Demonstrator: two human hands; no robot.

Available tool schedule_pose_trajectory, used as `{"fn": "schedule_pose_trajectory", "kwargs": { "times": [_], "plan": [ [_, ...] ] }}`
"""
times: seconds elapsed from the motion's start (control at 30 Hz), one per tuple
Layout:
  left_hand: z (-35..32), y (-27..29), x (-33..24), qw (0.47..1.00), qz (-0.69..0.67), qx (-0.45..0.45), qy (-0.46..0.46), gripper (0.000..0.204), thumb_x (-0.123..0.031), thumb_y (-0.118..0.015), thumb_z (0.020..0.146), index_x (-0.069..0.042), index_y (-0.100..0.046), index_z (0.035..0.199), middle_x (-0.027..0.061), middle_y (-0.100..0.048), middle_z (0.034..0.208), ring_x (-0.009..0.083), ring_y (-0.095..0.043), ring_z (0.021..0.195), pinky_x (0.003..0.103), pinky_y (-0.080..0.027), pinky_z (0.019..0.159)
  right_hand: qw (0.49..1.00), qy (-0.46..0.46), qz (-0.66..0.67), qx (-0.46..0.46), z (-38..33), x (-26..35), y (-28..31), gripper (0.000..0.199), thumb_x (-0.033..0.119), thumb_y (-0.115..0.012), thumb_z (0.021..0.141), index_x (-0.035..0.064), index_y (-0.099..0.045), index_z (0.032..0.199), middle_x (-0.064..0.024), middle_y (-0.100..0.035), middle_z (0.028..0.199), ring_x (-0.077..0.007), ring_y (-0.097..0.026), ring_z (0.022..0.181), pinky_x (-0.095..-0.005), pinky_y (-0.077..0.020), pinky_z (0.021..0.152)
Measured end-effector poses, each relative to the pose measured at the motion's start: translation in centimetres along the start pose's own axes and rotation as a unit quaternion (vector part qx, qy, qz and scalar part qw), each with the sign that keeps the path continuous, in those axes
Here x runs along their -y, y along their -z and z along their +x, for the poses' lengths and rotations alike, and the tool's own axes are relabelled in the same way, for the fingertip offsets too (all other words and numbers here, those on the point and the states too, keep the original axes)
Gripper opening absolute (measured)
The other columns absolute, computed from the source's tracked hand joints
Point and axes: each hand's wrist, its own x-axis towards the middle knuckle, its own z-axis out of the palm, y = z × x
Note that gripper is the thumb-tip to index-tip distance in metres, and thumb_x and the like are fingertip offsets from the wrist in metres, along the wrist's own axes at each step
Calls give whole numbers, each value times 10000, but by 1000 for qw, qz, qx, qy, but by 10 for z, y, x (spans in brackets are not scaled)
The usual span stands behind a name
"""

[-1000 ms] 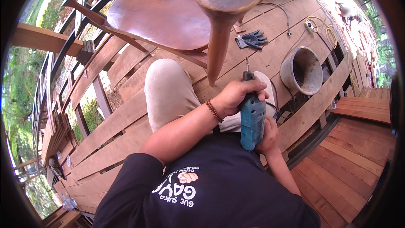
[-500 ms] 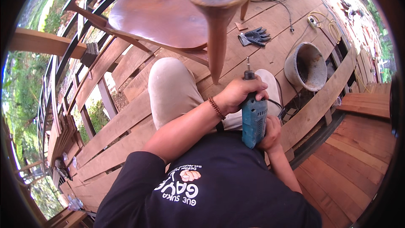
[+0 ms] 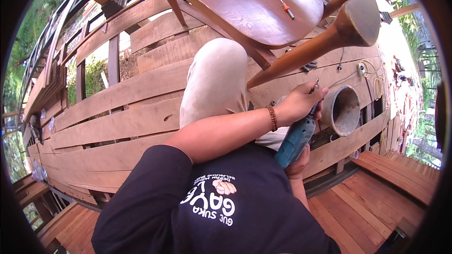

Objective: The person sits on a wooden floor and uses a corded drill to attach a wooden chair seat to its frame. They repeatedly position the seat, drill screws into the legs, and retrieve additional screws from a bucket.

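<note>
Blue power tool [image 3: 296,142]: in the head view I see it slanted over the person's lap; the bit [image 3: 317,84] points up and away;
Left hand [image 3: 301,103]: closed round the tool's nose, close behind the bit; I'd keep the fingers off anything that spins and draw them back before switching on;
Right hand [image 3: 298,163]: gripping the rear body, fingers partly hidden; I'd let it bear the weight, vent slots uncovered;
Wooden chair [image 3: 245,2]: ahead, apart from the bit; I'd mind its finish;
Bucket [image 3: 348,107]: just beside the nose, on the right; I'd avoid knocking it
</note>
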Motion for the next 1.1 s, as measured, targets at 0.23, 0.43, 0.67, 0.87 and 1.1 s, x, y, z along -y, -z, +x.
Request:
{"fn": "schedule_pose_trajectory", "kwargs": {
  "times": [0.23,0.43,0.67,0.87,1.1],
  "plan": [
    [8,3,3,999,-29,1,-31,388,-403,-460,1067,-52,-502,908,45,-587,755,134,-617,630,294,-543,628,1000,17,-20,-15,1,1,1,507,262,-806,736,-40,-602,1089,-199,-616,1007,-420,-618,923,-485,-519,790],
    [14,15,-7,960,205,-92,-165,400,-348,-449,1074,-21,-537,863,85,-664,727,176,-644,641,321,-533,667,1000,22,-13,-9,-12,-3,3,494,246,-801,729,-36,-597,1079,-198,-619,994,-407,-612,898,-470,-517,774],
    [-52,24,-40,756,636,1,-155,316,-277,-528,1015,-2,-609,882,228,-651,765,415,-640,729,482,-507,690,998,0,-15,-61,-19,0,5,497,249,-797,732,-35,-587,1082,-218,-620,1005,-426,-619,918,-483,-518,784],
    [-76,72,-176,676,688,-154,-214,300,-265,-538,942,6,-628,851,244,-652,787,415,-650,773,507,-514,722,994,-3,-32,-103,-12,-4,6,546,235,-782,730,-51,-566,1143,-261,-619,1058,-481,-618,986,-516,-516,846],
    [67,167,-196,401,865,-204,-220,229,-153,-515,893,-64,-708,978,161,-663,1108,317,-630,1096,428,-538,894,989,10,31,-145,3,-7,-32,509,245,-755,761,-67,-581,1123,-282,-626,1063,-497,-619,978,-513,-510,878]
  ]
}}
